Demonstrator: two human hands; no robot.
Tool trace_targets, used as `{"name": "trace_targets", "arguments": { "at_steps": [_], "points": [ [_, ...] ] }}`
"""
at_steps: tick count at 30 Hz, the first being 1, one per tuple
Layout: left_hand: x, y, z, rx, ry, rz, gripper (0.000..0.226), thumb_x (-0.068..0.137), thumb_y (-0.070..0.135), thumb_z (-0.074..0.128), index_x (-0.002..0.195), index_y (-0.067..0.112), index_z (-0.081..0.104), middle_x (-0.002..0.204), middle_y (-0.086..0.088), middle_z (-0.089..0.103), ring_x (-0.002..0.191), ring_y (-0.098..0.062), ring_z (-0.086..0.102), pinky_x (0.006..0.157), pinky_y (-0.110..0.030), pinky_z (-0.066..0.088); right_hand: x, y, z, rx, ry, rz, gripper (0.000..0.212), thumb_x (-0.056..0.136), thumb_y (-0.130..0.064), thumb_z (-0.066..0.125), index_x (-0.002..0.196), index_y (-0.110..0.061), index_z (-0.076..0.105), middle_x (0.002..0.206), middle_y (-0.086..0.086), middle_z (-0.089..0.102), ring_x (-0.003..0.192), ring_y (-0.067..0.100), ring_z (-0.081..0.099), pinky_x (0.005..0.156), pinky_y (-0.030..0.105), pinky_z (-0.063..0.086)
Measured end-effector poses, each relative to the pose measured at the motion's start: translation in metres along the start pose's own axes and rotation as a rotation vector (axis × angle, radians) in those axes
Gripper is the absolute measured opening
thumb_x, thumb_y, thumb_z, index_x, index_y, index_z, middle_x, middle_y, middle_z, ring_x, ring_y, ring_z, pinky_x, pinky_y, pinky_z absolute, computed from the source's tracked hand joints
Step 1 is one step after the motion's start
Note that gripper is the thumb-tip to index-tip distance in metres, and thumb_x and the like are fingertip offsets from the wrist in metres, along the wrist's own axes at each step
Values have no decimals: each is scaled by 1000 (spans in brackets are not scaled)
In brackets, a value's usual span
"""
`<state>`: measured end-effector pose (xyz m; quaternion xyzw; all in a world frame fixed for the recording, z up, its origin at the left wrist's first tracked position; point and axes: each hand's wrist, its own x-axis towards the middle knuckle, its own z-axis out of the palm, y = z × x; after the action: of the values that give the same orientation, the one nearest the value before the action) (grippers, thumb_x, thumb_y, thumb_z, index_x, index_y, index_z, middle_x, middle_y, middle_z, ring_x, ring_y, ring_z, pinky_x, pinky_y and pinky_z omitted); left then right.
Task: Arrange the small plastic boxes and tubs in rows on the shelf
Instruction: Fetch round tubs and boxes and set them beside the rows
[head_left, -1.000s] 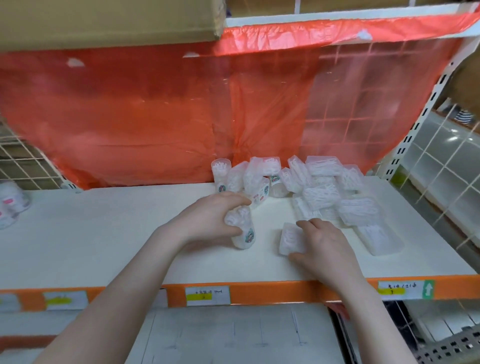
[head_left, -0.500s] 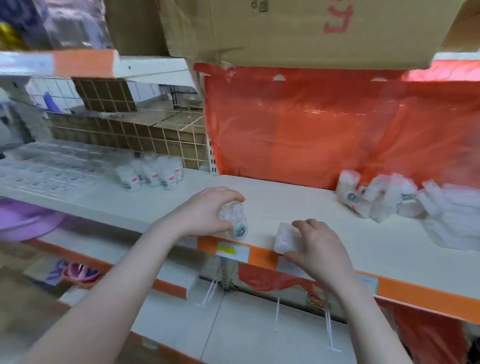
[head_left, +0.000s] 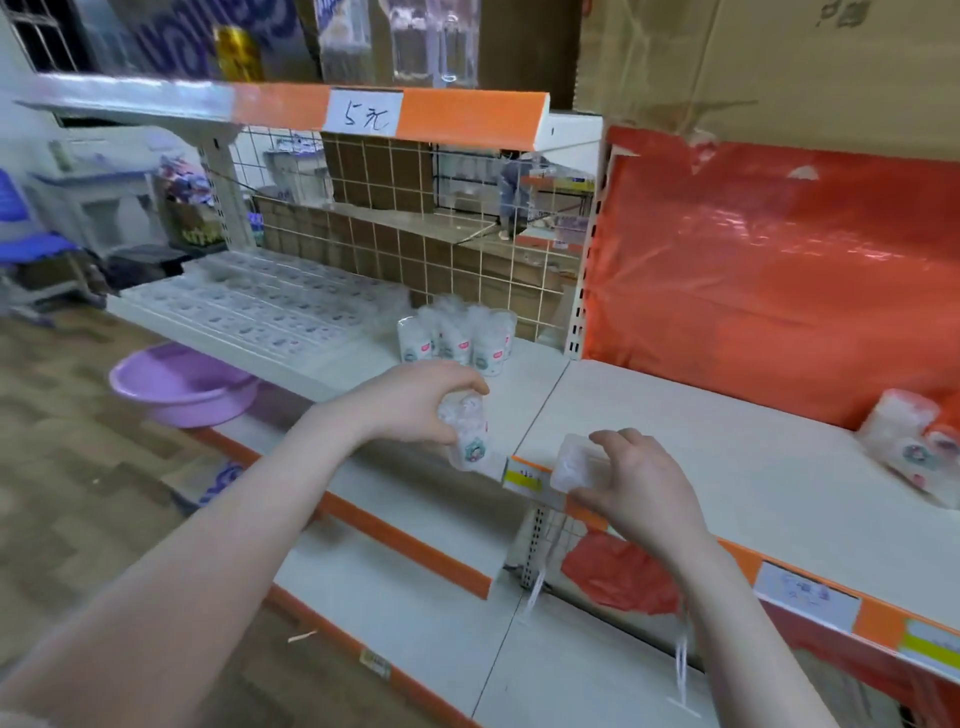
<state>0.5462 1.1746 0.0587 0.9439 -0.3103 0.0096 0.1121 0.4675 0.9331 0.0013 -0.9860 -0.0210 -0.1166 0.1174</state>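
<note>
While both hands carry stock in the air, the landmark is the cluster of standing tubs (head_left: 457, 338) at the back of the left shelf (head_left: 524, 400).

Left hand (head_left: 415, 400): grip curled around a small round tub (head_left: 467, 434), fingers over its top, label end hanging down. Tub sits in front of the cluster, over the shelf's front edge, not resting on anything. Long axis near upright, tilted slightly, top toward the cluster.

Right hand (head_left: 639, 483): fingers and thumb pinch a flat clear box (head_left: 571, 462), held to the right of and nearer than the cluster, over the orange edge strip (head_left: 524, 475) where the two shelves meet. Box is blurred; its broad face seems turned up and leftward, long axis roughly toward the cluster, though I can't be sure.

Further right of the cluster, a loose pile of tubs (head_left: 909, 452) lies on its side against the red plastic sheet (head_left: 779, 270).

Risks, as I judge them:
- Tub held only from the top; smooth plastic could slip and drop to the lower shelf (head_left: 415, 587).
- Setting it down tilted may tip it, or knock the tightly packed cluster over.
- Box pinched by one end could swing or fall off the edge.
- Both hands full, so nothing is free to steady a wobble.
</note>
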Motion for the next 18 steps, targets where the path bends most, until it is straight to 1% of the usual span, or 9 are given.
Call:
{"name": "trace_targets", "arguments": {
  "at_steps": [2,3,5,7,10,14,18],
  "points": [
    [11,-18,-7,35,-1,13,59,74,15,69,131,22,51,133,3,52,121,-13,46,87,-13,28,16,-10,10,8,-2,-9,51,76,-37,67,121,-16,53,114,5,56,109,24,49,88,31,37],
    [18,-27,-12,59,-4,19,59,75,15,69,131,22,51,134,3,52,121,-13,46,87,-15,29,25,-14,15,14,-4,-9,52,75,-36,68,121,-16,53,114,5,56,109,24,49,88,31,37],
    [36,-45,-22,109,-14,40,58,75,16,68,130,24,51,133,4,52,120,-15,47,94,-21,33,45,-20,27,26,-11,-10,54,75,-38,68,122,-17,53,115,4,56,110,24,48,87,30,37],
    [57,-62,-32,150,-29,65,56,74,16,70,128,23,53,131,2,54,118,-17,48,99,-31,37,67,-26,38,41,-13,-11,56,74,-40,68,123,-17,53,115,4,56,110,23,48,87,31,38],
    [90,-84,-41,190,-53,73,58,73,16,71,128,22,53,130,1,55,117,-19,49,97,-36,40,101,-34,51,65,-10,-3,56,75,-39,66,124,-17,52,115,5,56,111,23,48,87,30,37],
    [124,-107,-41,215,-102,95,59,75,18,71,130,24,51,133,3,52,119,-20,48,97,-34,40,137,-45,63,88,-15,6,54,76,-39,64,123,-15,52,114,5,56,110,24,48,87,31,39],
    [145,-122,-34,206,-156,125,57,78,16,69,132,23,50,135,0,48,121,-19,46,96,-29,37,157,-53,71,78,-26,1,53,76,-41,64,122,-15,53,114,5,55,110,23,48,88,29,39]
  ]
}}
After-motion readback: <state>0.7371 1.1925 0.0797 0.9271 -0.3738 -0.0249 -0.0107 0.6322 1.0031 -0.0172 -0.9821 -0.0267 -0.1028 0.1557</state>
